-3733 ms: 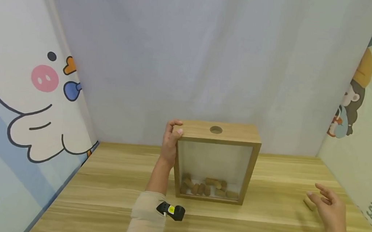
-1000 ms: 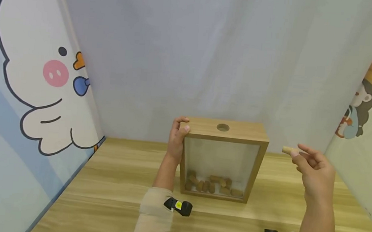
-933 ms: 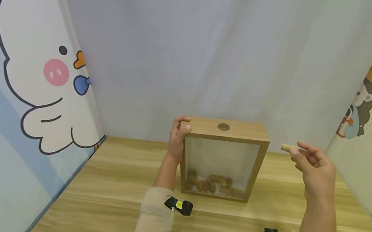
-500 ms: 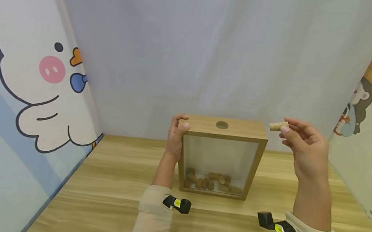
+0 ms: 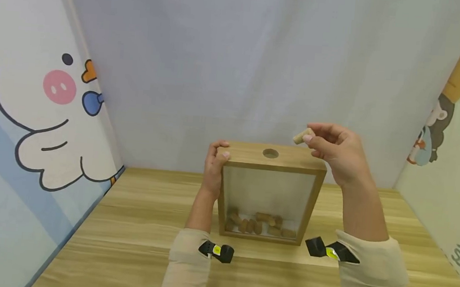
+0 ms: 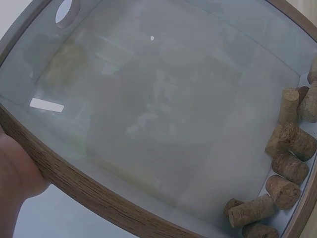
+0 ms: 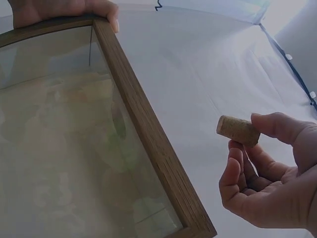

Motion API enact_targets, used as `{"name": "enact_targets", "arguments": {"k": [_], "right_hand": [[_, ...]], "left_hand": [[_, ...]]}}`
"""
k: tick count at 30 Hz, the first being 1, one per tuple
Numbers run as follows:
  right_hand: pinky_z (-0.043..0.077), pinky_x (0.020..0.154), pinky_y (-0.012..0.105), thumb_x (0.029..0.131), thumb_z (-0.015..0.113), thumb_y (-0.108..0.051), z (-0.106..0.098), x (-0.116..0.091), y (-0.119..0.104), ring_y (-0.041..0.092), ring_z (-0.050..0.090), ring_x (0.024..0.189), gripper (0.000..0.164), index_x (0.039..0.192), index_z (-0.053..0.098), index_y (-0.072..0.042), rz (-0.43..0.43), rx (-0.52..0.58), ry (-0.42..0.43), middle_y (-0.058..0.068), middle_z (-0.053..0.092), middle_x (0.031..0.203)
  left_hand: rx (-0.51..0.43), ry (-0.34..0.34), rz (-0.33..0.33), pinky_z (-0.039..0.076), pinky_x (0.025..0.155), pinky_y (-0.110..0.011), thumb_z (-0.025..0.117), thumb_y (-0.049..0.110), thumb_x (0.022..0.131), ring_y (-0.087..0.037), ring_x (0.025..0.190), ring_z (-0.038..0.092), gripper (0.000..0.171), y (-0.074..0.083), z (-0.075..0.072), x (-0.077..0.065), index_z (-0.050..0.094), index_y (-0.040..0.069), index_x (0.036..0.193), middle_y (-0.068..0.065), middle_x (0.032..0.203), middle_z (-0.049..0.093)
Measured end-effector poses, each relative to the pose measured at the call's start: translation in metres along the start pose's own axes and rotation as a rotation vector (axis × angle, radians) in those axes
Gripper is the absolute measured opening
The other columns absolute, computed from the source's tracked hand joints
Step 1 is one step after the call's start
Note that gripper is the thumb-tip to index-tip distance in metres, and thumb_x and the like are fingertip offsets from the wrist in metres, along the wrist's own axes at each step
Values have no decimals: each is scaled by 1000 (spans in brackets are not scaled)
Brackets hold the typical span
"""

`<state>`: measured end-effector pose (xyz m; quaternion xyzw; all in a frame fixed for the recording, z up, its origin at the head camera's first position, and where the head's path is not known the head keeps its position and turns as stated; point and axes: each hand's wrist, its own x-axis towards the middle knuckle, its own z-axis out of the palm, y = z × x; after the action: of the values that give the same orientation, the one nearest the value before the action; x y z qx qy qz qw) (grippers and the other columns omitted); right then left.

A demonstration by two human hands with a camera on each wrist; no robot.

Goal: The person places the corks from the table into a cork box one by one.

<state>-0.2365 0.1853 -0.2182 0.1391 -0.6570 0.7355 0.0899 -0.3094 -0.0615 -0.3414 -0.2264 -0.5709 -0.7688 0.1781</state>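
An upright wooden box (image 5: 245,156) with a clear front stands on the table, a round hole (image 5: 270,153) in its top. Several corks (image 5: 249,226) lie along its bottom; the left wrist view shows these corks (image 6: 252,210) heaped at one end behind the pane. My left hand (image 5: 213,169) grips the box's upper left corner, thumb on top. Above the top's right part, my right hand (image 5: 338,154) pinches a cork (image 5: 302,135) between thumb and fingers, tilted with its free end toward the hole. In the right wrist view, the held cork (image 7: 237,130) is apart from the frame.
The box stands toward the back of the wood-grain table (image 5: 138,226), close to a pale curtain (image 5: 203,69). Printed cartoon panels flank both sides, with a white duck-like figure (image 5: 20,77) at left.
The right hand picked up a cork from the table at right, raised it and carried it left to above the box's top. The left hand keeps its hold on the box.
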Motion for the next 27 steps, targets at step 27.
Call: {"name": "enact_targets", "arguments": {"k": [27], "right_hand": [[35,51,25,81,70,-11,25,58,7,19,57,76,34,112,60,-3,341,-518,-282,6,63,96]], "left_hand": [[3,-18,-40,38,62,-35,47,28,82,-12,64,42,31,2,-2,0,45,13,110,-6,124,35]]}}
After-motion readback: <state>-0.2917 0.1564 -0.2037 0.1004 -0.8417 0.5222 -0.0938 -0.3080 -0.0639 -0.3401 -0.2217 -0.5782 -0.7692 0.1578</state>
